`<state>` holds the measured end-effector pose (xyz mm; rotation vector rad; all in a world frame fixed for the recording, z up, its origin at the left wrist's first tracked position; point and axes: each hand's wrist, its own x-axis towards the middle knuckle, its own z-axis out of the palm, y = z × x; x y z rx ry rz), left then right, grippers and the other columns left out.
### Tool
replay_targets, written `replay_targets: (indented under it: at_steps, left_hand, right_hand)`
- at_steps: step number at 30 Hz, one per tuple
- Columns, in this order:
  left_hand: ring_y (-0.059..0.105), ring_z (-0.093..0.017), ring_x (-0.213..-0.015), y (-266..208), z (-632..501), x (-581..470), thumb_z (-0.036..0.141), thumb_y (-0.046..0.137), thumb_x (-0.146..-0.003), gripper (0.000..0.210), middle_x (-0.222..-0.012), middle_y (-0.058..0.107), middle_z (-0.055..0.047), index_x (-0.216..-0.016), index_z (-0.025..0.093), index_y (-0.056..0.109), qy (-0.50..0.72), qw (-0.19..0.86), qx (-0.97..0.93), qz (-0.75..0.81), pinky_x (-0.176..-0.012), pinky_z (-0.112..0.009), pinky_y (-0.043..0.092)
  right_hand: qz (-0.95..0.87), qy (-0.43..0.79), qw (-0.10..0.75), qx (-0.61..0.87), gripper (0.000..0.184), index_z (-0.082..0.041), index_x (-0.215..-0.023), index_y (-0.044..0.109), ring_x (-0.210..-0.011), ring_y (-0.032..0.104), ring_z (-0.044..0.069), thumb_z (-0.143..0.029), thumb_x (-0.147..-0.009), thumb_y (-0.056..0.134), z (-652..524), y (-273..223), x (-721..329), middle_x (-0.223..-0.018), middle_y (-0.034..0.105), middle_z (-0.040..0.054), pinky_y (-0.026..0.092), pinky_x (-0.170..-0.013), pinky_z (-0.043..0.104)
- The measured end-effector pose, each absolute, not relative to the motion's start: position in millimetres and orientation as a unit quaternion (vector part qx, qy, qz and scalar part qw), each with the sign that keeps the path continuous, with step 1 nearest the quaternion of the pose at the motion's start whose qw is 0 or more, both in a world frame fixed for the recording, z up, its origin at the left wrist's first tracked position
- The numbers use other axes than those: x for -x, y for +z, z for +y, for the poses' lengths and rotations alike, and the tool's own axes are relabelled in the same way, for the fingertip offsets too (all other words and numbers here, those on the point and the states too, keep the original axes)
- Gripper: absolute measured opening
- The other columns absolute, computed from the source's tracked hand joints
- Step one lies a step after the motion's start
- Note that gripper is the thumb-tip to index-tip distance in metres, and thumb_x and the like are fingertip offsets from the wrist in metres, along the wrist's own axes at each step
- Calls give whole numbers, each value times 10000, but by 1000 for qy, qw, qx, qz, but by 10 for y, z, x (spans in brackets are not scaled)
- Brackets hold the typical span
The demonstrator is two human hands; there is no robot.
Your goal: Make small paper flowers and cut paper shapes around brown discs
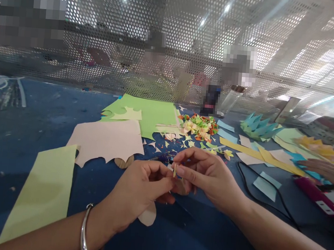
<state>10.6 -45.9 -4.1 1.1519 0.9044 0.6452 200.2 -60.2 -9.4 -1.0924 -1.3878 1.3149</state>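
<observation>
My left hand (151, 183) and my right hand (202, 174) meet over the blue table, fingertips pinched together. Between them is a small pale yellow paper piece (175, 170), seen nearly edge-on; the fingers cover much of it. Under my left hand a cream rounded paper piece (148, 215) sticks out, and I cannot tell whether it is held or lies on the table. Just beyond my hands are small paper scraps (153, 146) and a heap of small folded paper flowers (200, 127) in cream, green and orange.
Cut sheets lie to the left: pale pink (108, 137), light green (156, 112) and yellow-green (43, 184). On the right are yellow strips (260, 154), a black cable (245, 173), a magenta power strip (317, 195), a turquoise paper flower (259, 127) and another person's hand (325, 168). Perforated metal mesh (103, 50) stands behind.
</observation>
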Motion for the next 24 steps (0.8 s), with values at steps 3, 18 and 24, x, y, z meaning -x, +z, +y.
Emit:
replay_targets:
  at_steps: [3, 18, 24]
  left_hand:
    - [683, -91, -621, -34, -456, -108, 266, 736, -846, 137, -746, 735, 7, -767, 156, 715, 294, 696, -514, 406, -667, -212, 554]
    - [696, -95, -634, -78, -438, -81, 268, 733, -855, 132, -782, 738, 2, -818, 142, 718, 292, 686, -526, 408, -676, -219, 575]
    - [696, -87, -618, -45, -441, -104, 255, 742, -843, 146, -738, 724, 13, -776, 138, 685, 280, 690, -531, 405, -655, -199, 562]
  right_hand:
    - [-564, 543, 439, 442, 301, -197, -1016, 676, -491, 596, 67, -412, -855, 814, -605, -107, -2002, -617, 614, -65, 465, -456, 156]
    - [-577, 534, 438, 437, 239, -208, -984, 688, -486, 593, 63, -411, -895, 779, -593, -129, -2016, -615, 623, -62, 459, -457, 154]
    - [-586, 525, 435, 438, 229, -200, -924, 700, -492, 592, 62, -414, -897, 776, -586, -131, -2021, -655, 648, -41, 460, -463, 163]
